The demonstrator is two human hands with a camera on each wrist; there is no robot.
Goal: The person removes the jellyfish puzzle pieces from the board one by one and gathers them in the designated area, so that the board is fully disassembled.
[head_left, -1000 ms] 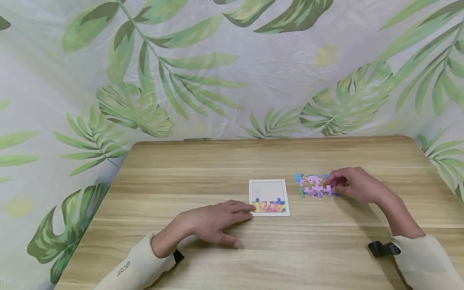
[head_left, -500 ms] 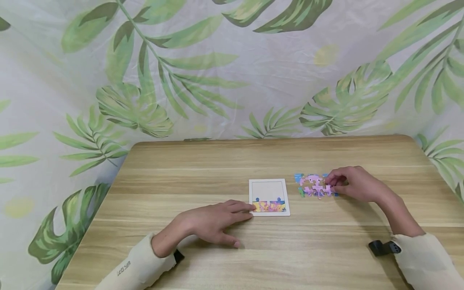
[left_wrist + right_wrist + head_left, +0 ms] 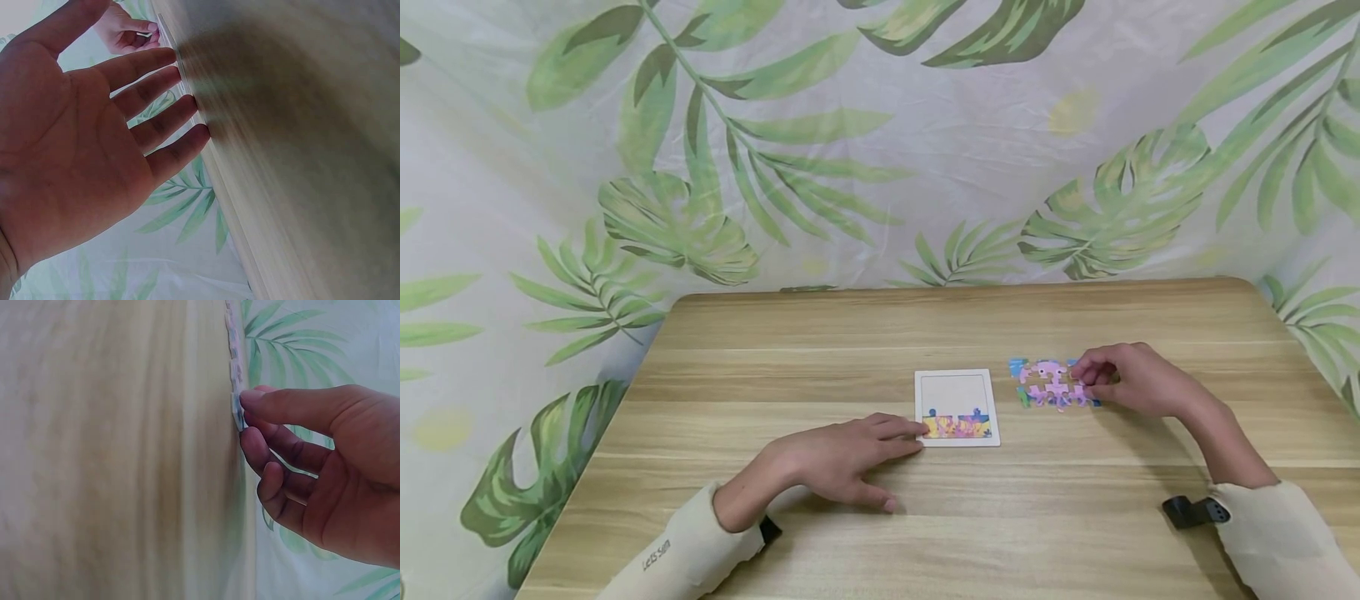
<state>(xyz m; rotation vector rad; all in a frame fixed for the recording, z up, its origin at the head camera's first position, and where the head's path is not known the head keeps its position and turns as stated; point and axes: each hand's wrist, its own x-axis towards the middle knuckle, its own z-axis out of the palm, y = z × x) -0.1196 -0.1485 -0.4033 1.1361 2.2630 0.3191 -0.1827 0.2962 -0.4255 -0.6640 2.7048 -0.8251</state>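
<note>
A: What are the largest elements?
B: A leaf-print backdrop [image 3: 820,167] behind a wood-grained table [image 3: 790,350].
A: And the hands?
B: The left hand [image 3: 842,457] has its fingers extended, fingertips at the left edge of a white tray [image 3: 957,392]; yellow-and-pink pieces [image 3: 957,427] fill the tray's near strip. The right hand [image 3: 1142,383] has its fingers curled.
A: Around what?
B: Just right of the tray lies a pink puzzle section [image 3: 1054,390]; thumb and finger pinch its end piece [image 3: 236,411].
</note>
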